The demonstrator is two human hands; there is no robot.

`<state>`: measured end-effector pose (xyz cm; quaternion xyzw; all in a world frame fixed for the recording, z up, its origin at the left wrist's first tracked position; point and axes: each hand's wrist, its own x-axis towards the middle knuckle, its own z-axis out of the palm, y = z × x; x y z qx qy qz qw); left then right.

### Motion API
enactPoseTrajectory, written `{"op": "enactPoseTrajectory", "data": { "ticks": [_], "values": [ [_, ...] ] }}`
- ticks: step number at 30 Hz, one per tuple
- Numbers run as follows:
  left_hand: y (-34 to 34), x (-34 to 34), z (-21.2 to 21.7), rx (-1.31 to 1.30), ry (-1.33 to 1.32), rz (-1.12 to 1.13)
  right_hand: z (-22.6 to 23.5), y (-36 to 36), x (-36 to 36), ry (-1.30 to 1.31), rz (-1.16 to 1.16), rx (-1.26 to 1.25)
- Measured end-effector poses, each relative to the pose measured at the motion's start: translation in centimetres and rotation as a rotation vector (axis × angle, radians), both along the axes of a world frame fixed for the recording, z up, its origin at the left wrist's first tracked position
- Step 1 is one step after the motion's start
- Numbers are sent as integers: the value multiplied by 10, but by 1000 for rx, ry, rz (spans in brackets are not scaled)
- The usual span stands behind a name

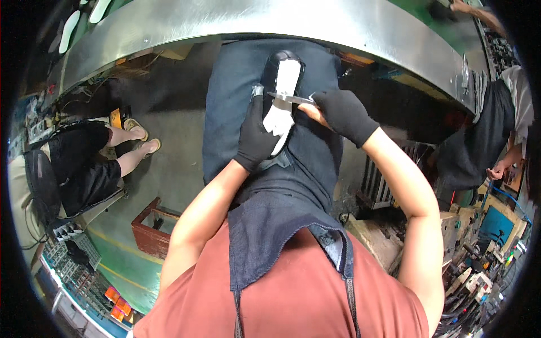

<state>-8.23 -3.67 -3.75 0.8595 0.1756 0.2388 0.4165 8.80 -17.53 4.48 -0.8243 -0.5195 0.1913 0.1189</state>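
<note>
A black shoe (274, 66) with a white underside (289, 76) facing up lies on my lap, its rounded black toe pointing away from me. My left hand (256, 135), in a black glove, is closed around the near left part of the shoe. In my black-gloved right hand (342, 115) is a thin metal hand tool (298, 99), whose exact kind I cannot make out. It lies crosswise over the middle of the white underside, with its tip near the shoe's left edge. Bare fingertips show beside the tool.
Beyond my knees runs a curved metal bench edge (270, 19), with pale shoe soles (69, 31) at its far left. A seated person (84, 163) is at left, another (479, 129) at right. A reddish wooden stool (153, 228) stands left; machinery (375, 239) stands close on the right.
</note>
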Motion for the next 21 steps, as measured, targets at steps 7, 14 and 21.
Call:
{"op": "enactPoseTrajectory", "data": {
  "ticks": [7,14,21],
  "values": [
    [22,31,-5,-682,276,-29,-7,-25,19,1515,-459,-474],
    [29,48,3,-213,359,-6,103,6,51,-25,254,-177],
    [14,-5,4,-548,247,-193,23,-5,-29,480,17,534]
  ]
}}
